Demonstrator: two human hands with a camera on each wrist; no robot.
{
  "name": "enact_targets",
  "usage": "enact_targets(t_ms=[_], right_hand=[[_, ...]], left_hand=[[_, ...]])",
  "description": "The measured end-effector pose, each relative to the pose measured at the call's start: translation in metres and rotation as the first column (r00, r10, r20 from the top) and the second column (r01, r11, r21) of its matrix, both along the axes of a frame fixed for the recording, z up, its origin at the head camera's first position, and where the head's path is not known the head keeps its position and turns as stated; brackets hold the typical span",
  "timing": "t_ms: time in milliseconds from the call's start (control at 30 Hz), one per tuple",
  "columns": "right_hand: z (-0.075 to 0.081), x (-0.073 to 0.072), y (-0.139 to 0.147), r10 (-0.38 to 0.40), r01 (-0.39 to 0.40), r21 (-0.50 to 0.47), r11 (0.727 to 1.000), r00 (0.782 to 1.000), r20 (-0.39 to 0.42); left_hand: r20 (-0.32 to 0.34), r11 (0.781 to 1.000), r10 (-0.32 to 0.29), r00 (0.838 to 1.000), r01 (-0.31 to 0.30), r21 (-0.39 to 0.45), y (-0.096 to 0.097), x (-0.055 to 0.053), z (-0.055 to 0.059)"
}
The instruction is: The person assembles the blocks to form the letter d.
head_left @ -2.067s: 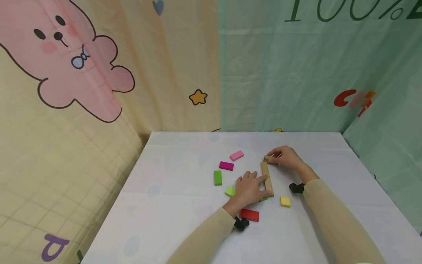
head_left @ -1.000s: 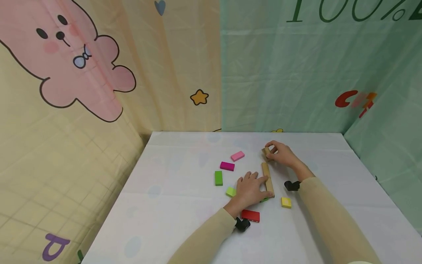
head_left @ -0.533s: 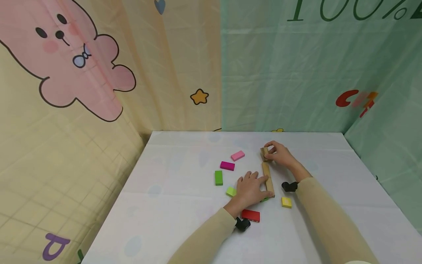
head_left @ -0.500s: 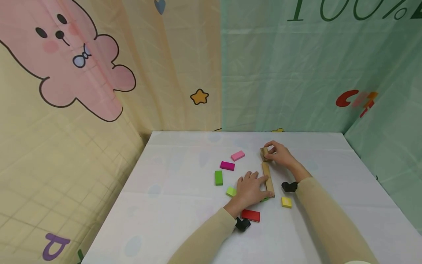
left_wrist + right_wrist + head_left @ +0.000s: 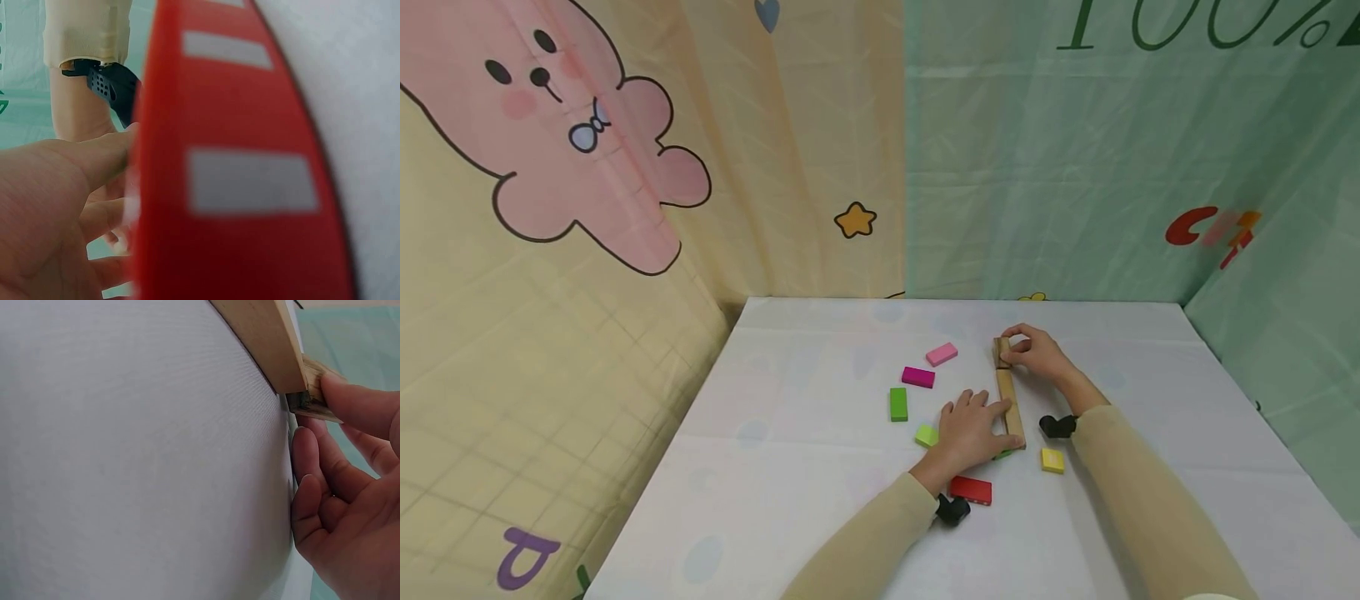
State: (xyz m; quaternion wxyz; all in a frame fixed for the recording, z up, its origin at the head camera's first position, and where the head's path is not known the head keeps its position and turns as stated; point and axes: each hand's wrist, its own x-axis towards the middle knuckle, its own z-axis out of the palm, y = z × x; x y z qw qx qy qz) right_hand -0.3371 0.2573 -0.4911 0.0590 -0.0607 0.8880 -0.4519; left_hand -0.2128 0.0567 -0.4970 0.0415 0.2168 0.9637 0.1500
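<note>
In the head view, my right hand (image 5: 1039, 354) pinches a short, grooved wooden block (image 5: 998, 353) between thumb and fingers. This block stands in line with the far end of a long wooden block (image 5: 1009, 400), touching it or very close. The right wrist view shows the thumb on the short block (image 5: 314, 390) at the end of the long block (image 5: 265, 337). My left hand (image 5: 966, 432) lies spread, its index finger and thumb touching the long block's left side and near end. A green piece (image 5: 1002, 454) is mostly hidden beneath that hand.
Left of the hands lie a pink block (image 5: 942, 354), a magenta block (image 5: 918, 377), a green block (image 5: 898, 404) and a lime block (image 5: 927, 435). A red block (image 5: 972, 490) sits by the left wrist. A yellow block (image 5: 1052, 461) lies right of the long block.
My right hand has turned the short block, first raising it, then moving it slightly left and down into line with the long block's far end. The left hand has stayed in place.
</note>
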Motion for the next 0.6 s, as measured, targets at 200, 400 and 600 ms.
enact_targets(t_ms=[200, 400, 600], right_hand=[[0.0012, 0.0012, -0.0007, 0.012, -0.012, 0.013, 1.0, 1.0, 0.02], [-0.0003, 0.002, -0.0013, 0.019, -0.019, 0.071, 0.997, 1.0, 0.002], [-0.0017, -0.0003, -0.0013, 0.027, -0.026, 0.09, 0.996, 1.0, -0.012]], left_hand=[[-0.011, 1.0, -0.01, 1.0, 0.01, -0.013, -0.0009, 0.0024, 0.0037], [-0.012, 1.0, -0.015, 1.0, 0.015, -0.016, -0.0017, 0.0036, 0.0047], [-0.015, 1.0, -0.016, 1.0, 0.016, -0.01, -0.0023, 0.0024, 0.0046]])
